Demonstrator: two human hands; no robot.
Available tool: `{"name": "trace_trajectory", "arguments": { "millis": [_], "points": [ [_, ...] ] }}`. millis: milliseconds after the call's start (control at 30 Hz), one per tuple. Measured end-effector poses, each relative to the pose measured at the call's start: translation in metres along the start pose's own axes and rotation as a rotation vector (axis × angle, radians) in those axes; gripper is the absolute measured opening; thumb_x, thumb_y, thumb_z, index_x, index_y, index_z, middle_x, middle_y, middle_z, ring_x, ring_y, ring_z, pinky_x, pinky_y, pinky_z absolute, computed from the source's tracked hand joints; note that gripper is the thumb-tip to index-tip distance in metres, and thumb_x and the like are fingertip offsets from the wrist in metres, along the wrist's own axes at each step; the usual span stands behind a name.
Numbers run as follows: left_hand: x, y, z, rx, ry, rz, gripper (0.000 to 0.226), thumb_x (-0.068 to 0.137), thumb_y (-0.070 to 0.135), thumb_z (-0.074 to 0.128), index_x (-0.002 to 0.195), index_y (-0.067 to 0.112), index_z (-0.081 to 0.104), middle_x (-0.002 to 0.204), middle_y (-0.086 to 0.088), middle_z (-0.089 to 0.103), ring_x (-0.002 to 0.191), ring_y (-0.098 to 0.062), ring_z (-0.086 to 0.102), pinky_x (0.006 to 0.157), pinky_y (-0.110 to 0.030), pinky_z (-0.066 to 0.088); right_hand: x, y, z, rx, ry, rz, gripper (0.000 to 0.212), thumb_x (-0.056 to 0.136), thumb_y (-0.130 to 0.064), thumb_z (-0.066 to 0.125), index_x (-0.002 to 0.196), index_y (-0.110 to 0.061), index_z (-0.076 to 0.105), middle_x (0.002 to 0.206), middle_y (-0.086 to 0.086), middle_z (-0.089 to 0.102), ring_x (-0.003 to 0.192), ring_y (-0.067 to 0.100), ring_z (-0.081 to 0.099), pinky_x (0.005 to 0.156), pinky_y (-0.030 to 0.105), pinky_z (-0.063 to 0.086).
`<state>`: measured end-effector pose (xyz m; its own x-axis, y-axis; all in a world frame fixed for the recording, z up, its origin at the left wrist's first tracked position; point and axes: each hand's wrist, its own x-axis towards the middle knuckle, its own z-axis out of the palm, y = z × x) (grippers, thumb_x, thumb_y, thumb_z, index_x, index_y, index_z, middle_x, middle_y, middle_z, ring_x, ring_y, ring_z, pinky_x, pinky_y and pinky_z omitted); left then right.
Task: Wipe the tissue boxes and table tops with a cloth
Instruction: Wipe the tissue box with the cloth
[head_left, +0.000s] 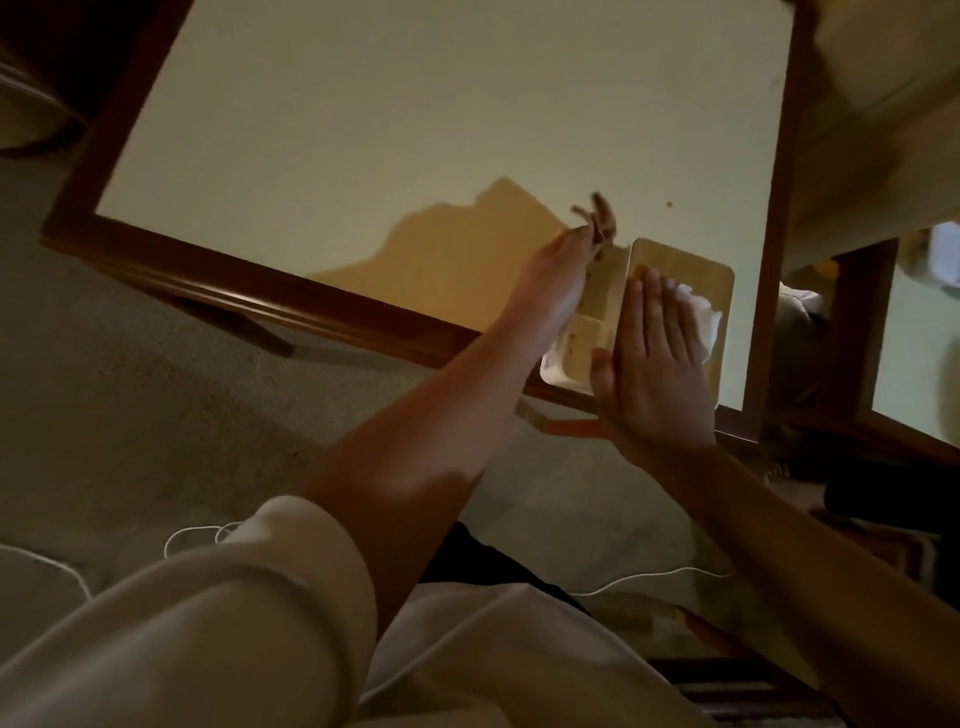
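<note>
A tissue box (576, 338) with a pale side and a wooden lid (680, 262) stands near the front right corner of the pale table top (363, 130). My left hand (550, 291) holds the box's left side. A brownish crumpled bit (600, 218) sticks up at that hand's fingertips; I cannot tell what it is. My right hand (654, 358) lies flat on the lid, fingers together, pressing a white cloth (701, 314) against it. The cloth bunches out past the fingertips on the right.
The table has a dark wooden frame (208, 270). A small crumb (669, 204) lies on the top behind the box. A second framed table (914, 338) stands to the right. White cables (649, 578) lie on the carpet by my legs.
</note>
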<state>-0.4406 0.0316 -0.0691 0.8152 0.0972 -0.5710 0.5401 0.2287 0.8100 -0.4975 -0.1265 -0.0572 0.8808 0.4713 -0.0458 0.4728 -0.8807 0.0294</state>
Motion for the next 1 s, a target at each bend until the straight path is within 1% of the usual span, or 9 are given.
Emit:
{"name": "trace_trajectory", "arguments": {
  "millis": [100,167,233,367,500,667,800,867,1000],
  "points": [
    [-0.034,-0.021,-0.004,0.027,-0.004,0.127,0.042,0.103,0.062,0.048,0.131,0.04,0.069,0.125,0.015,0.073,0.114,-0.006,0.07,0.102,-0.038,0.054,0.0,0.0,0.0,-0.01,-0.014,0.023,0.071,0.109,-0.04,0.021,0.164,0.003,0.006,0.172,0.022,0.002,0.161,0.032,-0.005,0.132,0.044,0.0],
    [-0.064,-0.049,-0.014,0.077,0.015,0.162,0.036,0.108,0.051,0.045,0.13,0.034,0.068,0.113,0.012,0.075,0.091,-0.004,0.073,0.078,-0.031,0.057,0.0,0.001,-0.001,-0.013,-0.015,0.02,0.071,0.11,-0.041,0.022,0.164,0.003,0.007,0.172,0.023,0.003,0.161,0.033,-0.004,0.132,0.044,0.0],
    [-0.08,-0.073,-0.025,0.108,0.047,0.136,0.03,0.111,0.039,0.043,0.11,0.027,0.07,0.091,0.005,0.074,0.072,-0.011,0.068,0.065,-0.038,0.052,0.0,0.004,-0.003,0.007,-0.012,-0.008,0.073,0.109,-0.042,0.023,0.163,0.004,0.01,0.172,0.024,0.007,0.161,0.035,0.0,0.131,0.045,0.002],
    [-0.08,-0.089,-0.056,-0.165,0.102,-0.063,0.034,0.112,0.019,0.044,0.085,0.013,0.063,0.07,0.002,0.062,0.063,-0.017,0.056,0.07,-0.041,0.043,-0.004,0.012,-0.01,0.114,-0.018,-0.059,0.071,0.105,-0.036,0.03,0.163,0.002,0.015,0.172,0.02,0.011,0.161,0.03,0.0,0.131,0.043,0.001],
    [-0.078,-0.08,-0.075,-0.347,0.211,0.014,0.029,0.111,0.016,0.042,0.095,0.012,0.066,0.088,-0.006,0.068,0.082,-0.02,0.065,0.077,-0.034,0.051,-0.016,0.016,-0.014,0.215,0.044,-0.078,0.067,0.095,-0.008,0.047,0.159,-0.001,0.027,0.168,0.018,0.03,0.16,0.031,0.012,0.129,0.051,0.015],
    [-0.069,-0.063,-0.055,-0.105,0.11,0.154,0.017,0.102,0.041,0.051,0.09,0.04,0.062,0.088,0.012,0.062,0.082,-0.014,0.059,0.081,-0.039,0.048,-0.028,0.012,-0.013,0.34,0.081,-0.165,0.072,0.08,0.014,0.05,0.15,0.002,0.041,0.163,0.017,0.038,0.158,0.019,0.013,0.125,0.05,0.024],
    [-0.07,-0.063,-0.029,-0.019,-0.015,0.143,0.015,0.107,0.039,0.047,0.101,0.036,0.061,0.082,0.01,0.064,0.074,-0.016,0.059,0.071,-0.04,0.046,-0.034,0.016,-0.006,0.39,0.102,-0.25,0.076,0.077,0.024,0.056,0.149,0.002,0.047,0.163,0.007,0.037,0.159,0.015,0.02,0.125,0.045,0.028],
    [-0.059,-0.046,-0.024,0.005,-0.017,0.093,0.02,0.108,0.039,0.044,0.113,0.03,0.06,0.096,0.004,0.069,0.084,-0.014,0.067,0.082,-0.038,0.054,-0.034,0.02,-0.006,0.409,0.113,-0.278,0.072,0.08,0.025,0.057,0.147,0.001,0.049,0.162,0.002,0.035,0.159,0.011,0.019,0.126,0.04,0.026],
    [-0.022,-0.007,-0.02,-0.044,-0.135,-0.026,0.032,0.1,0.048,0.052,0.115,0.026,0.071,0.115,-0.007,0.077,0.107,-0.03,0.073,0.105,-0.06,0.051,-0.03,0.027,-0.004,0.375,0.098,-0.367,0.068,0.081,0.025,0.062,0.145,0.004,0.048,0.166,0.003,0.03,0.159,0.019,0.022,0.129,0.036,0.02]
  ]
}}
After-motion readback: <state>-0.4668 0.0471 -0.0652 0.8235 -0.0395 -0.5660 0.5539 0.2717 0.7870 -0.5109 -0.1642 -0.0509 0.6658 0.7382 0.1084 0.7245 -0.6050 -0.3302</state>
